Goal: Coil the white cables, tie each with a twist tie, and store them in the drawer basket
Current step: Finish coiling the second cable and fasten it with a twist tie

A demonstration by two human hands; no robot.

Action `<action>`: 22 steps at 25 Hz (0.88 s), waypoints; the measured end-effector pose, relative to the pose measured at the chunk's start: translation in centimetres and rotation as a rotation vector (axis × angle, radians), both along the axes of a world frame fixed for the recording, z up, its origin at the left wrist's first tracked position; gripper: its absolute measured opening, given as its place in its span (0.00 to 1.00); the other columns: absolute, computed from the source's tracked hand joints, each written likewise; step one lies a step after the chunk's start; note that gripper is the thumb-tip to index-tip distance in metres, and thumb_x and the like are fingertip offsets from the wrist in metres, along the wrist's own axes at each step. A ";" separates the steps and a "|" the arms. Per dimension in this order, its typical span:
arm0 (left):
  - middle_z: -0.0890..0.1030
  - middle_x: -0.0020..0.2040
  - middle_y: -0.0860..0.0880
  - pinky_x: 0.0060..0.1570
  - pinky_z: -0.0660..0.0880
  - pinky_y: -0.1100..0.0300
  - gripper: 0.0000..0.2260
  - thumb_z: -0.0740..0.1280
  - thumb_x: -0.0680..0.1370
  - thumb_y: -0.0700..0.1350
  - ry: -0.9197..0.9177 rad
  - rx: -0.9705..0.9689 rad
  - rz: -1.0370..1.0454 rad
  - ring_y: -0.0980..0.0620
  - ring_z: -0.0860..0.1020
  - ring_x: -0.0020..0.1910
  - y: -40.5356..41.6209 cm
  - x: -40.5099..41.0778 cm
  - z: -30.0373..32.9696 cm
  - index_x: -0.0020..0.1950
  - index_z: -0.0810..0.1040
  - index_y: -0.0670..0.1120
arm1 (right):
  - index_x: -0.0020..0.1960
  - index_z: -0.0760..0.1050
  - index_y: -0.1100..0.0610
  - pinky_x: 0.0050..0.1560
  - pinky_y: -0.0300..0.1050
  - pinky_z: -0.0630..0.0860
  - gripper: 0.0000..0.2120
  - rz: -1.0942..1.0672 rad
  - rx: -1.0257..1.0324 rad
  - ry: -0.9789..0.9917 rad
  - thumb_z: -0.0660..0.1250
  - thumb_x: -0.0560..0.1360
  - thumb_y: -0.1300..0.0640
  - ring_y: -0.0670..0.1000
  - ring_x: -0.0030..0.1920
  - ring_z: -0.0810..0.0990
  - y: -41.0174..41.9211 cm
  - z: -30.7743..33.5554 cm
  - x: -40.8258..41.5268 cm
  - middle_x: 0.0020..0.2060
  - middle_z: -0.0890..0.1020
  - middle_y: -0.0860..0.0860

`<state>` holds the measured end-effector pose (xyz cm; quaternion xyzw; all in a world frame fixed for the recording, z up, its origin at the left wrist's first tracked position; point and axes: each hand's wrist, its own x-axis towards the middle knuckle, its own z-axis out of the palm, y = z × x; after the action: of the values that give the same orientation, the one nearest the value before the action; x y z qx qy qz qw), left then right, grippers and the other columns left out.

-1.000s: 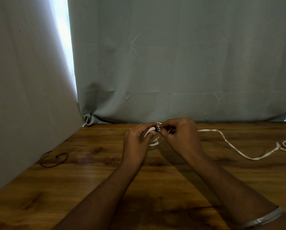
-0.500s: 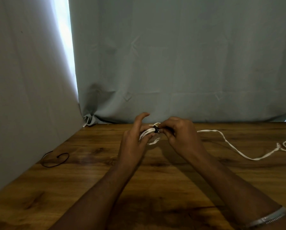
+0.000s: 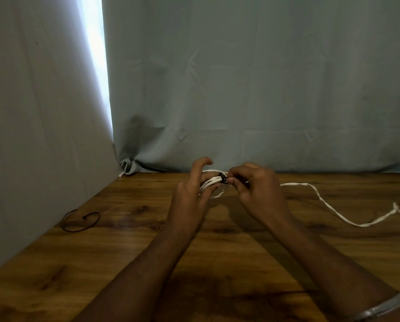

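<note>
My work surface is a wooden table point(image 3: 129, 252) with a brown grain and a slight sheen. Behind it hangs a matt grey cloth curtain point(image 3: 240, 89), creased. The coiled white cable point(image 3: 209, 182) looks like smooth plastic. My right wrist carries a shiny metal bracelet point(image 3: 380, 309).

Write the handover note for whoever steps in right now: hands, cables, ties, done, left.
Left hand holds the coiled white cable above the table. Right hand pinches the black twist tie wrapped around it.
Done: first coil formed, tie partly on.
Left: finish twisting; coil the loose white cable on the right, tie it with the spare black tie lying left; store both. No drawer basket in view.
</note>
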<state>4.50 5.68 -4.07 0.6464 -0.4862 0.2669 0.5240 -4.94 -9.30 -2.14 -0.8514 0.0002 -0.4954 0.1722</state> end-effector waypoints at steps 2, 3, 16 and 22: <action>0.86 0.54 0.52 0.47 0.77 0.65 0.21 0.71 0.80 0.43 -0.119 0.053 0.038 0.57 0.82 0.50 -0.1 0.1 0.0 0.68 0.66 0.56 | 0.48 0.86 0.55 0.38 0.46 0.75 0.07 -0.039 -0.106 0.026 0.73 0.74 0.65 0.50 0.37 0.79 -0.4 0.2 -0.2 0.38 0.83 0.50; 0.86 0.54 0.49 0.45 0.73 0.66 0.21 0.70 0.80 0.43 -0.170 0.075 0.060 0.54 0.82 0.50 -0.3 0.2 0.0 0.68 0.66 0.55 | 0.47 0.86 0.55 0.37 0.47 0.76 0.08 -0.054 -0.146 0.040 0.73 0.73 0.66 0.51 0.37 0.80 -0.6 0.3 -0.3 0.38 0.82 0.50; 0.85 0.51 0.59 0.46 0.77 0.71 0.23 0.74 0.78 0.41 0.074 -0.075 0.067 0.64 0.84 0.49 0.3 -0.2 0.3 0.64 0.67 0.59 | 0.50 0.85 0.52 0.40 0.36 0.80 0.10 0.144 0.367 -0.011 0.75 0.74 0.65 0.43 0.40 0.84 1.3 0.5 0.1 0.39 0.86 0.43; 0.86 0.51 0.56 0.46 0.82 0.63 0.21 0.73 0.79 0.41 0.065 -0.078 0.049 0.63 0.84 0.49 0.2 -0.6 0.4 0.64 0.67 0.57 | 0.58 0.69 0.48 0.38 0.46 0.82 0.22 0.178 0.305 -0.048 0.76 0.72 0.62 0.46 0.36 0.84 1.6 0.5 -0.6 0.38 0.85 0.46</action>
<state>3.90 5.92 -3.71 0.6456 -0.4421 0.2775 0.5575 -5.55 -7.70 -1.60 -0.8001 -0.0041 -0.4927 0.3422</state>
